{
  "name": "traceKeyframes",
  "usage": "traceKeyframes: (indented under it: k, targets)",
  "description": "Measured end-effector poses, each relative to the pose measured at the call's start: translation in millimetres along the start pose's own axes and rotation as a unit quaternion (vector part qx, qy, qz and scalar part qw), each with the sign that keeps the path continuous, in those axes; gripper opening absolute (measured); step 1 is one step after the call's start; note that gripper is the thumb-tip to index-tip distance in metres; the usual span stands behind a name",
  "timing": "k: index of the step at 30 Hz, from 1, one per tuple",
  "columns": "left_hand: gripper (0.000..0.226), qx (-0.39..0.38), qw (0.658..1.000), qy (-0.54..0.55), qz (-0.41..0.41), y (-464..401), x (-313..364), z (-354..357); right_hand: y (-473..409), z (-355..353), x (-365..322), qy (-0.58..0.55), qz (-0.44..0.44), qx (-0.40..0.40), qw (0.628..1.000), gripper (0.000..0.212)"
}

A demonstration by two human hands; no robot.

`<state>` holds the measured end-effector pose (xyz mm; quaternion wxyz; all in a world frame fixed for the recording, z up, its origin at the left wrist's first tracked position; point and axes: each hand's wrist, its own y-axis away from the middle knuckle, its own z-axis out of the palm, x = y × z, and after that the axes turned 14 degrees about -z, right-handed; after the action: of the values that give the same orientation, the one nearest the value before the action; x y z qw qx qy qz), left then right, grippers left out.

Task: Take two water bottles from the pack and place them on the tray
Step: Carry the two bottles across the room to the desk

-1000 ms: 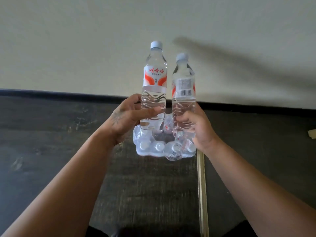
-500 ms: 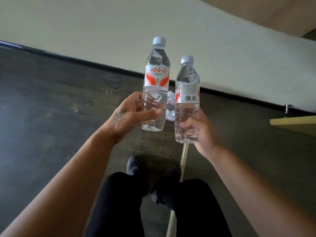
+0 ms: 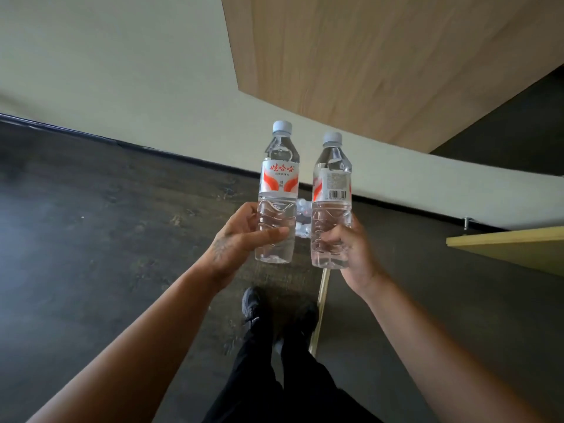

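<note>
I hold two clear water bottles upright in front of me, each with a pale cap and a red-and-white label. My left hand (image 3: 244, 236) grips the lower half of the left bottle (image 3: 279, 184). My right hand (image 3: 351, 248) grips the lower half of the right bottle (image 3: 332, 190), whose barcode faces me. Between the two bottles, far below on the floor, a sliver of the plastic-wrapped bottle pack (image 3: 302, 219) shows. No tray is in view.
The dark floor (image 3: 91, 239) spreads below, with a pale wall (image 3: 122, 71) and black skirting behind. A large wooden panel (image 3: 381, 62) hangs at the upper right. A light wooden board edge (image 3: 512, 245) juts in at the right. My legs and shoes (image 3: 274, 315) are beneath.
Both bottles have come up out of the pack and away from it. My view has risen and swung right, so the pack shrank and the wooden panel came into view.
</note>
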<state>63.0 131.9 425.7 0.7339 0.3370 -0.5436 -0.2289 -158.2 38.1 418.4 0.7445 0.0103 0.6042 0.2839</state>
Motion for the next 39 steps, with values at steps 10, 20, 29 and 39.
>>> traceKeyframes:
  k: [10, 20, 29, 39]
  targets:
    - [0.073, 0.027, 0.998, 0.054, 0.021, 44, 0, -34, 0, 29, -29, 0.029, -0.001, -0.056, 0.998, 0.057]
    - [0.063, 0.143, 0.97, 0.189, 0.062, 127, -18, -63, -16, 138, -33, 0.099, 0.069, -0.251, 0.96, 0.066]
    - [0.077, 0.308, 0.877, 0.356, 0.096, 191, -69, -38, -18, 220, -32, 0.146, 0.118, -0.486, 0.854, 0.072]
    - [0.058, 0.418, 0.761, 0.48, 0.128, 260, -120, -95, 27, 366, 13, 0.221, 0.171, -0.591, 0.757, 0.086]
